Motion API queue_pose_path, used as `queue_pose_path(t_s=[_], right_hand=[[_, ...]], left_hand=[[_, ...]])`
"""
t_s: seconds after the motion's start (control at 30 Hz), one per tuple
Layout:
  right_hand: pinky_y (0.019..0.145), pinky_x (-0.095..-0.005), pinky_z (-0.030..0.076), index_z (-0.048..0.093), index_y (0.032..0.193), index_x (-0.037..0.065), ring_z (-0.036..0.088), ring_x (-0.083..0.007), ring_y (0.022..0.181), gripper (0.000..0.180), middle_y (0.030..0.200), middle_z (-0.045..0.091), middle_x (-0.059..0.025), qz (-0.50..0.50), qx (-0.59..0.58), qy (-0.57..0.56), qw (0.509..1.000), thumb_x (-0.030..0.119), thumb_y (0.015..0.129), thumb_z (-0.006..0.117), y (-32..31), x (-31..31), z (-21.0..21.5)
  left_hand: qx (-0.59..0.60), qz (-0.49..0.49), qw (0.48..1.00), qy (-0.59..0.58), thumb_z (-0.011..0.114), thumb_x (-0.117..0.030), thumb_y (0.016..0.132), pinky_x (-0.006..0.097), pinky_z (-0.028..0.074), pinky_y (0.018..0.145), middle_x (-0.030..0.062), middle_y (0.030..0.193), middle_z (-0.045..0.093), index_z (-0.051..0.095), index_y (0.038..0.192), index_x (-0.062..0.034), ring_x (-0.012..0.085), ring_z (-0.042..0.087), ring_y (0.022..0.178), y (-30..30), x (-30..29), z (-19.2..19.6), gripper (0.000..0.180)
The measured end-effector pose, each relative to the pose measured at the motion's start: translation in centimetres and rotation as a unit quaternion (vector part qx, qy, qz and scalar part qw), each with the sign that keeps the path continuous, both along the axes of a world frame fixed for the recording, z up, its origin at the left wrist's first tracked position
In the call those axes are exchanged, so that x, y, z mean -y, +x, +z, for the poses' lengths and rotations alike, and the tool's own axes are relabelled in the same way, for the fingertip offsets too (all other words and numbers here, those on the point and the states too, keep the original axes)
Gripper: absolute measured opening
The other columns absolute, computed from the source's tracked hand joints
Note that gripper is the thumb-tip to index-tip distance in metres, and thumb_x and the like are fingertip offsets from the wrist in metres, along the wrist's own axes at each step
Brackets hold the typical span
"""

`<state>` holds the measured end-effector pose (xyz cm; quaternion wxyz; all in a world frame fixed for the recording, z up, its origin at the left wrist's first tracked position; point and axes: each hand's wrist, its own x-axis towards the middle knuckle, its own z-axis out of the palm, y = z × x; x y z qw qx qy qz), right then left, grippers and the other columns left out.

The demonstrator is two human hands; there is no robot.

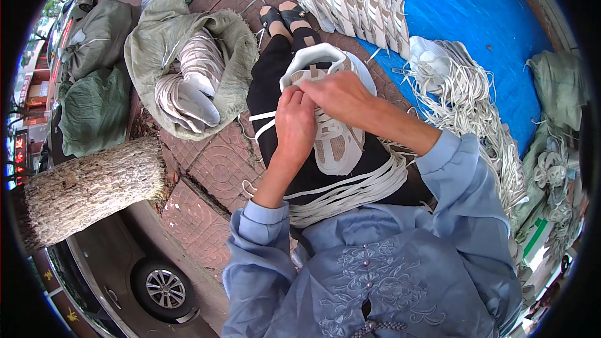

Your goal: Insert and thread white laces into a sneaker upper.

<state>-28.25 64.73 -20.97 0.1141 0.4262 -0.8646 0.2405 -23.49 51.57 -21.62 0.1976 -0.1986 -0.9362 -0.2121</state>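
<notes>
Shoe [338, 147], white-beige, frame center; left hand [296, 117], right hand [341, 96] pinched narrow over it, grip contents hidden; lace bundle [368, 189] below.

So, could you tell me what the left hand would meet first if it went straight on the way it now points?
The left hand would probably meet the padded collar of the white-and-beige shoe, though depth there is unclear.
</notes>
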Motion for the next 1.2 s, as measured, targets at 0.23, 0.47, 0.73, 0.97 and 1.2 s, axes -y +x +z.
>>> queue_pose_path(t_s=[0.23, 0.47, 0.73, 0.97, 1.2], right_hand=[[0.042, -0.0369, 0.046, 0.056, 0.084, 0.004, 0.06, -0.0264, 0.05, 0.016, 0.054, 0.057, -0.0122, -0.01, 0.045, 0.042, 0.998, 0.012, 0.071, 0.054, -1.0, 0.4, 0.1], [0.041, -0.0372, 0.046, 0.056, 0.085, 0.003, 0.06, -0.0271, 0.051, 0.017, 0.059, 0.059, -0.0147, 0.005, 0.026, 0.105, 0.994, 0.012, 0.072, 0.053, -1.4, 1.2, -0.2], [0.047, -0.038, 0.046, 0.056, 0.089, -0.001, 0.062, -0.0245, 0.057, 0.022, 0.06, 0.06, -0.0114, 0.047, 0.025, 0.153, 0.987, 0.011, 0.071, 0.053, -1.7, 1.1, 0.6], [0.056, -0.0314, 0.032, 0.051, 0.104, -0.001, 0.054, -0.0162, 0.059, 0.033, 0.06, 0.056, -0.0053, 0.101, -0.181, 0.131, 0.97, 0.009, 0.072, 0.051, -1.8, 1.5, -0.4], [0.058, -0.0317, 0.031, 0.05, 0.107, -0.001, 0.052, -0.0155, 0.059, 0.037, 0.058, 0.051, -0.0031, 0.07, -0.167, 0.082, 0.98, 0.009, 0.071, 0.052, -1.8, 1.5, -1.2]], left_hand=[[-0.026, 0.015, 0.999, 0.022, 0.057, 0.004, 0.066, 0.037, 0.046, 0.075, 0.0146, 0.08, 0.057, 0.055, 0.082, 0.0007, 0.0297, 0.053, 0.09, 0.6, 0.4, -0.7, 0.016], [-0.034, 0.026, 0.998, -0.037, 0.057, 0.005, 0.064, 0.036, 0.046, 0.076, 0.0145, 0.08, 0.057, 0.056, 0.082, 0.0005, 0.0291, 0.053, 0.092, 1.1, 0.7, -0.7, 0.018], [-0.033, 0.03, 0.999, -0.01, 0.057, 0.004, 0.063, 0.036, 0.046, 0.075, 0.0138, 0.08, 0.057, 0.056, 0.081, 0.0006, 0.028, 0.053, 0.091, 0.9, 1.0, -1.0, 0.018], [-0.079, 0.051, 0.996, -0.01, 0.055, -0.003, 0.061, 0.037, 0.042, 0.078, 0.0122, 0.079, 0.055, 0.056, 0.079, 0.0002, 0.026, 0.051, 0.092, 1.0, 1.0, -0.8, 0.018], [-0.058, 0.027, 0.998, 0.002, 0.056, -0.005, 0.061, 0.035, 0.038, 0.075, 0.0061, 0.076, 0.056, 0.057, 0.079, -0.003, 0.0192, 0.052, 0.089, 0.6, 1.5, -0.6, 0.018]])
